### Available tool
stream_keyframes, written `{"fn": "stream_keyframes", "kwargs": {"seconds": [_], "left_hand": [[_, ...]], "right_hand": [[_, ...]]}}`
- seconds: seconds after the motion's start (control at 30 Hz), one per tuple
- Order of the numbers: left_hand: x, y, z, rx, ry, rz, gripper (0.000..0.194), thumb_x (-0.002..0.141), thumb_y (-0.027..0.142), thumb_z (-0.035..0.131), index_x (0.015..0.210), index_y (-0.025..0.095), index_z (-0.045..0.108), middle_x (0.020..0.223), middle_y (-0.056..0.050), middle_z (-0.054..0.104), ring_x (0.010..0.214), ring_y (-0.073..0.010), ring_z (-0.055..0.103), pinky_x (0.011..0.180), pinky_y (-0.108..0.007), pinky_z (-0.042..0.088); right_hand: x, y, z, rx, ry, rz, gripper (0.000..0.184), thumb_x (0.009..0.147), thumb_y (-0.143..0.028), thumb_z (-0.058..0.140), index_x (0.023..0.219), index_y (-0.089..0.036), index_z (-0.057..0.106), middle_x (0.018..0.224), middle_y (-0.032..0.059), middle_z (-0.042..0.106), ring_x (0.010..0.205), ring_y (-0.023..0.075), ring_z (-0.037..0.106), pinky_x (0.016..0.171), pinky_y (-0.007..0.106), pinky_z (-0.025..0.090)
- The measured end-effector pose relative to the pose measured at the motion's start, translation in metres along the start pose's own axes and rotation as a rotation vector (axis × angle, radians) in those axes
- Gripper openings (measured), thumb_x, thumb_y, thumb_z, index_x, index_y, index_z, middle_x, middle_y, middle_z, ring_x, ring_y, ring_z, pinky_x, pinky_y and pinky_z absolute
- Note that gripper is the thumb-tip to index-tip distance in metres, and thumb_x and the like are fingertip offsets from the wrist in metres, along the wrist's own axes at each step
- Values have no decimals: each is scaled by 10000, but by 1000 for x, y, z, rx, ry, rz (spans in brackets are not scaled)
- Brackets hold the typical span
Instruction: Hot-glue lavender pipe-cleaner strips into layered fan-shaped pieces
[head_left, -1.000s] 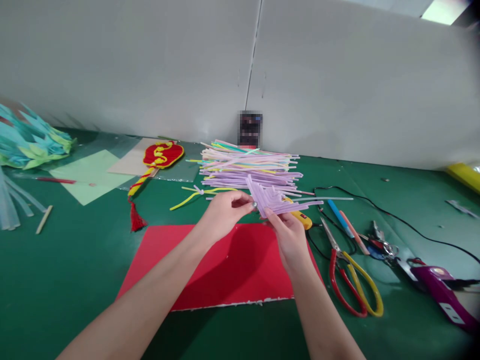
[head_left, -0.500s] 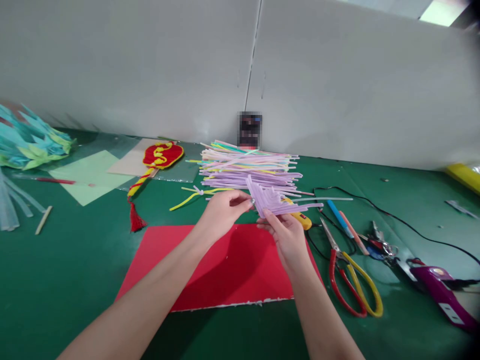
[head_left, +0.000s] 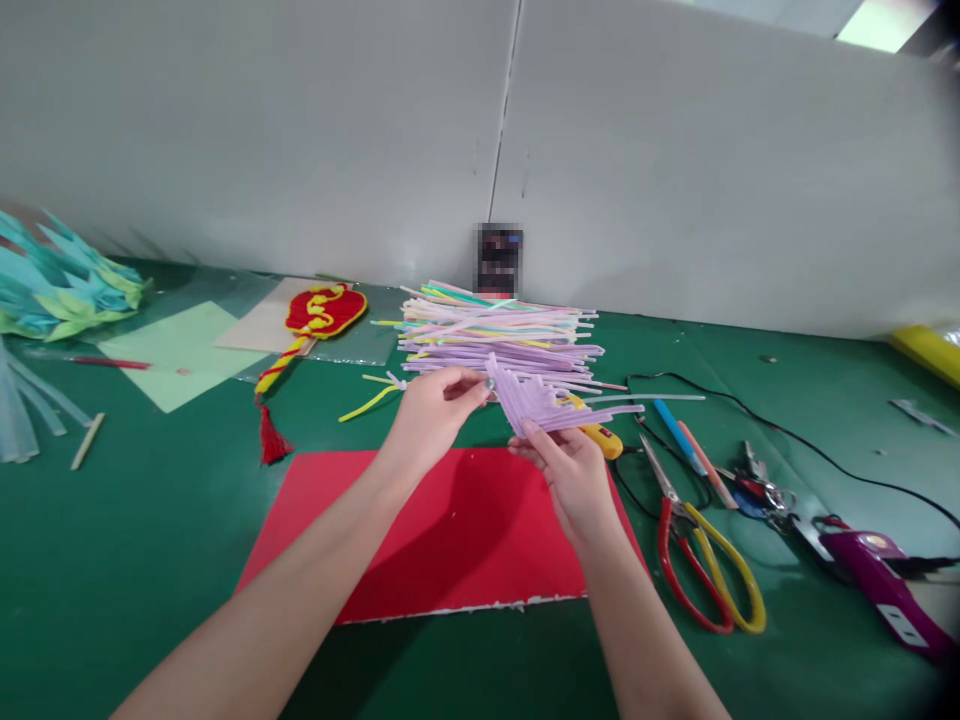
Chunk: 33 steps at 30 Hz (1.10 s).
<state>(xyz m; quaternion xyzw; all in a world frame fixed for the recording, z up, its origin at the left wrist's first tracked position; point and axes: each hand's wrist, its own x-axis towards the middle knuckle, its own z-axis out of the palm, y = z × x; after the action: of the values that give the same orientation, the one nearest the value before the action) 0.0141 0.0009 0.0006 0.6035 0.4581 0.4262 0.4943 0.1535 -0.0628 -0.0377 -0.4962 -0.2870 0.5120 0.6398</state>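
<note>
Above the red board, my right hand (head_left: 574, 475) pinches a purple pipe-cleaner piece (head_left: 529, 400) at its lower edge, thumb on top and fingers beneath. Its strands lie side by side in a bent, stepped shape, with loose ends sticking out to the right. My left hand (head_left: 437, 415) is closed at the left edge of this piece, thumb and index finger pressed together on it. A small shiny spot shows at those fingertips; I cannot tell what it is. Under both hands lies the red board (head_left: 450, 540). Just behind is a pile of pastel pipe cleaners (head_left: 495, 335).
To the right lie scissors (head_left: 679, 510), a yellow-handled tool (head_left: 602, 440) with a black cable, blue and orange sticks, keys (head_left: 772, 500) and a purple tool (head_left: 877, 570). A red-and-yellow fan (head_left: 326, 310) with a tassel sits left. A grey wall (head_left: 300, 130) stands behind.
Both hands and the purple piece have shifted slightly left, the left hand a little more. Its pinch stays at the piece's left edge.
</note>
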Motion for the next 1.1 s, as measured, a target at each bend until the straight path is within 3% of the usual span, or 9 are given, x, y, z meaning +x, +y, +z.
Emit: {"fn": "stream_keyframes", "kwargs": {"seconds": [0.53, 1.1], "left_hand": [[4, -5, 0, -123, 142, -20, 165, 704, 277, 637, 812, 155, 664, 772, -41, 696, 704, -178, 644, 708, -303, 503], [2, 2, -3, -140, 132, 4, 147, 700, 296, 644, 763, 164, 653, 765, -24, 678, 753, -169, 623, 725, -284, 479]], "right_hand": [[-1, 3, -1, -26, -49, -5, 198, 662, -290, 716, 785, -141, 672, 690, 19, 689, 643, 147, 655, 704, 324, 557], [-5, -3, 2, 34, -78, 70, 186, 656, -279, 723, 770, -142, 668, 685, 12, 676, 633, 132, 640, 686, 291, 551]]}}
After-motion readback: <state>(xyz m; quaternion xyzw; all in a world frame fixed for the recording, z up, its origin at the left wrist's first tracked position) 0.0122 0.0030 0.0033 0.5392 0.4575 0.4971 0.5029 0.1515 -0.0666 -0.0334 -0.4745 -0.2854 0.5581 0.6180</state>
